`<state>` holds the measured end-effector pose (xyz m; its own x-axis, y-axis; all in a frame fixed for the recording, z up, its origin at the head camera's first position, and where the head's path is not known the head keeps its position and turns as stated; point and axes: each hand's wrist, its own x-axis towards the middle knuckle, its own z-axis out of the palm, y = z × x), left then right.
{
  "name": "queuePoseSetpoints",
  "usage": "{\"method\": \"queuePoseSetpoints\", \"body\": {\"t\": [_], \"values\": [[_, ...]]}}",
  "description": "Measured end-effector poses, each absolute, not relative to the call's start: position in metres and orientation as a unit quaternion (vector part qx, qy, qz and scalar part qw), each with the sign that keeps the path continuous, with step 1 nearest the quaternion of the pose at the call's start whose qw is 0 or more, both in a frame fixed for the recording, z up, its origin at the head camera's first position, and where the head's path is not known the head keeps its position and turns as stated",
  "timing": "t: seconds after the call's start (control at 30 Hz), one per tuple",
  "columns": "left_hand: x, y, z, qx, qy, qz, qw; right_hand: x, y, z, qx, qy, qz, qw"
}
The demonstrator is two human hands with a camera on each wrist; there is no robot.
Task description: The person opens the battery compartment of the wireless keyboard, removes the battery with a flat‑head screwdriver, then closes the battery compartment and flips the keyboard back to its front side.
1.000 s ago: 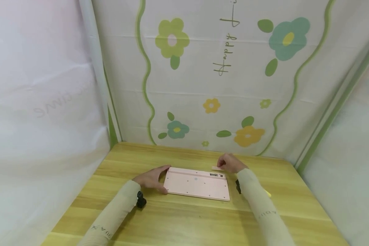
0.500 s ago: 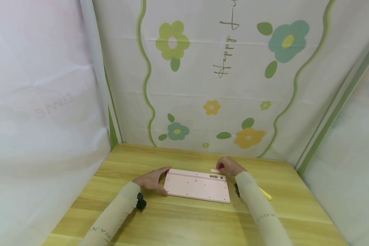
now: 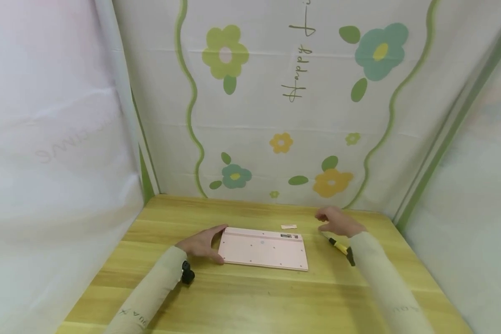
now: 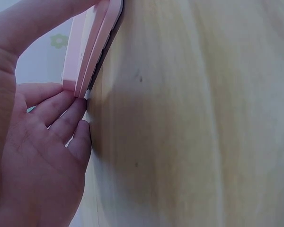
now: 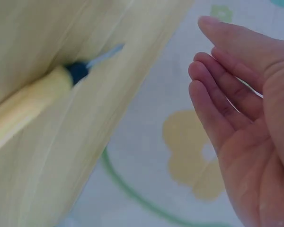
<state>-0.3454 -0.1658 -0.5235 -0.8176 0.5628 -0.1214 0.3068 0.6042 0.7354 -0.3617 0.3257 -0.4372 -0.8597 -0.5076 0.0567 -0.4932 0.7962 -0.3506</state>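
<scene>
A pink keyboard lies face down on the wooden table, small screws dotting its back. Its open battery compartment shows near the far right corner. My left hand grips the left end, thumb at the near corner and fingers at the far one. In the left wrist view, fingertips press against the edge of the keyboard. A small pink strip-like cover lies just beyond the keyboard. Holding nothing, my right hand hovers with loosely bent fingers near the tip of a yellow-handled screwdriver.
In the right wrist view the screwdriver lies on the table, its metal tip towards the far edge. A white curtain with printed flowers hangs behind the table, and white sheets enclose both sides.
My right hand has let go of the pink cover, leaving it on the table, and moved right towards the screwdriver. More of the screwdriver now shows. The left hand stays on the keyboard.
</scene>
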Motion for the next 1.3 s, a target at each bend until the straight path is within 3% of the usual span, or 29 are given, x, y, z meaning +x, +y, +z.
{"method": "queuePoseSetpoints", "body": {"t": [0.13,0.4,0.57,0.93,1.3], "values": [[-0.347,-0.167,-0.524,0.250,0.878,0.371,0.172,-0.342,0.352,-0.436,-0.234,0.954,-0.183,0.039],[-0.348,-0.166,-0.524,0.252,0.878,0.368,0.175,-0.308,0.395,-0.454,-0.206,0.962,-0.181,0.006],[-0.349,-0.166,-0.525,0.265,0.871,0.373,0.176,-0.296,0.410,-0.474,-0.165,0.965,-0.204,0.015],[-0.349,-0.168,-0.527,0.271,0.869,0.376,0.173,-0.292,0.421,-0.511,-0.130,0.957,-0.260,0.021],[-0.349,-0.167,-0.527,0.261,0.868,0.383,0.178,-0.297,0.414,-0.519,-0.142,0.960,-0.242,-0.007]]}}
